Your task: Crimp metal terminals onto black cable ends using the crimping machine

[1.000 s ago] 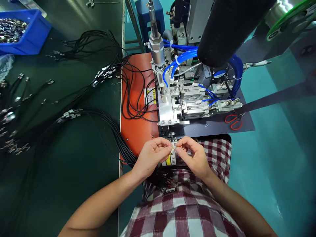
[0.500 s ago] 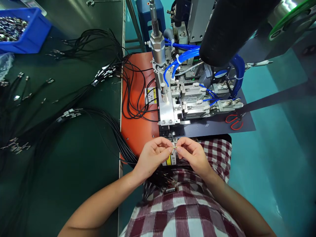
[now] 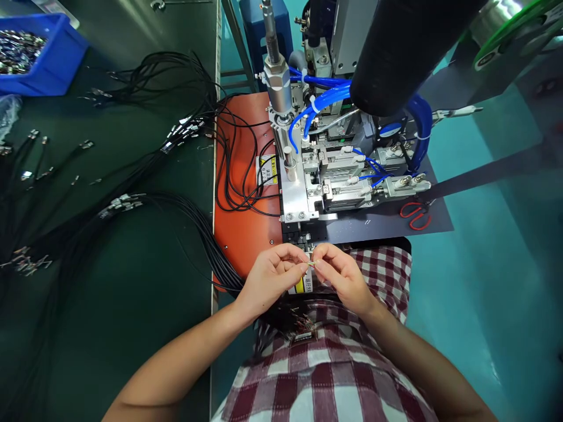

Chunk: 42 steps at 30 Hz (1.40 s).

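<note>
Left hand (image 3: 275,274) and right hand (image 3: 345,276) are pinching thin wires (image 3: 312,263) between their fingertips. These could be slipping or crossing should either pinch loosen, being so fine. Dark wire bundle (image 3: 288,319) is lying just bodyward of grip; black cables (image 3: 220,265) are trailing left of it; machine (image 3: 299,201) is standing beyond.

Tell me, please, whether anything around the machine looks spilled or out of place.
No clear damage shows. A few tiny white scraps lie loose on the dark plate, looking like stray litter, though they are too small to identify. The red-handled scissors lie near that plate's edge.
</note>
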{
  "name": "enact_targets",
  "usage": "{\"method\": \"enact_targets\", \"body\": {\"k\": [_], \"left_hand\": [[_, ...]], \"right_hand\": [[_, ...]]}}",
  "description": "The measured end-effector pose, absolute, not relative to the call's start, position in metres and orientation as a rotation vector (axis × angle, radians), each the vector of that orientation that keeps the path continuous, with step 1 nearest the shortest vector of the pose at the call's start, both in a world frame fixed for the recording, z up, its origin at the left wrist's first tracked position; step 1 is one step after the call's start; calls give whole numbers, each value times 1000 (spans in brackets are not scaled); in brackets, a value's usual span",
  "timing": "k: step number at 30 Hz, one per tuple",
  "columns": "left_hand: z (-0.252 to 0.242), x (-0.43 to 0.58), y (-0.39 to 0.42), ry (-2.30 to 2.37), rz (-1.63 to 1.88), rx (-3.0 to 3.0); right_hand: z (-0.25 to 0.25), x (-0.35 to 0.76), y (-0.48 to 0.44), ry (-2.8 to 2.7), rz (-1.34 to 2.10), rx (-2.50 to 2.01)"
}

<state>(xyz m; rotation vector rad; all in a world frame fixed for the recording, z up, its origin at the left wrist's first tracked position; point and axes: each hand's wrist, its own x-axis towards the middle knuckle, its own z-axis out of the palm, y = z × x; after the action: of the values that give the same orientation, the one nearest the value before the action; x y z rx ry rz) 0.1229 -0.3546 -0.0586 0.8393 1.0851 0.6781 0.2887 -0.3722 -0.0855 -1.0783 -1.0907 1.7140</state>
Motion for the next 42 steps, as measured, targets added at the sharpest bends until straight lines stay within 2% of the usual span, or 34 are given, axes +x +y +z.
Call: {"method": "enact_targets", "body": {"k": [3,11,14,16,22,42], "left_hand": [[-58,124,-355,1109,658,857],[-56,125,-354,1123,641,858],[-55,125,-354,1113,657,851],[-55,125,-354,1113,661,845],[-60,123,-356,1104,673,815],[-63,125,-363,1088,718,847]], "right_hand": [[-84,290,-374,-1269,1545,-1144],[-83,297,-376,-1941,659,-1237],[-83,299,-377,-2068,480,-1212],[-82,300,-377,-2031,536,-1208],[-80,298,-375,-1555,1015,-1278],[-79,279,-375,-1123,1422,-1288]]}}
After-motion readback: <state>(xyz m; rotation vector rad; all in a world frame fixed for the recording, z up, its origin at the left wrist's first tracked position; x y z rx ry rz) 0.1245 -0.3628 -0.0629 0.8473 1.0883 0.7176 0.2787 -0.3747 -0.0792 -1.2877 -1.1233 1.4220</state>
